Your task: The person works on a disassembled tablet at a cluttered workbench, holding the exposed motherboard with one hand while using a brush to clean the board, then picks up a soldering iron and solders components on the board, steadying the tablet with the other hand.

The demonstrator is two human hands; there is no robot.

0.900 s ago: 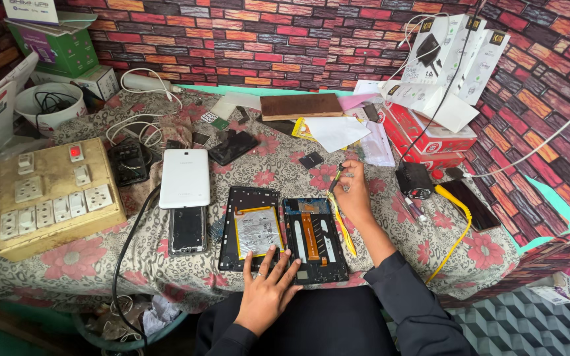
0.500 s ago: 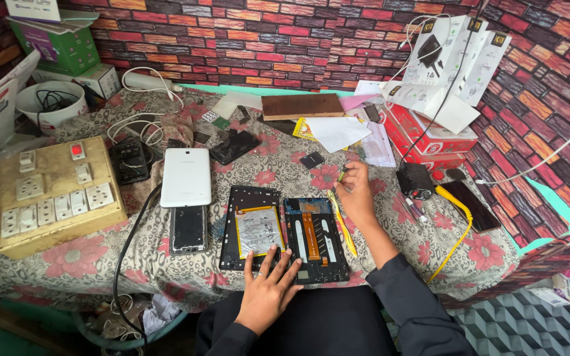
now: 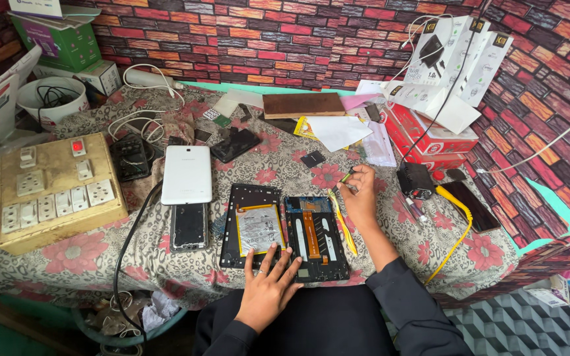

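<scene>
- Left hand lies flat with fingers spread, pressing the near edge of the opened tablet on the floral cloth.
- Right hand, just right of the tablet, pinches a slim yellow-green tool, possibly a screwdriver.
- A white tablet back cover lies farther left.

The left hand is laid flat, palm down, with fingers spread and pointing away from the body. The right hand is extended further forward on a dark-sleeved arm, fingers curled in a pinch.
</scene>
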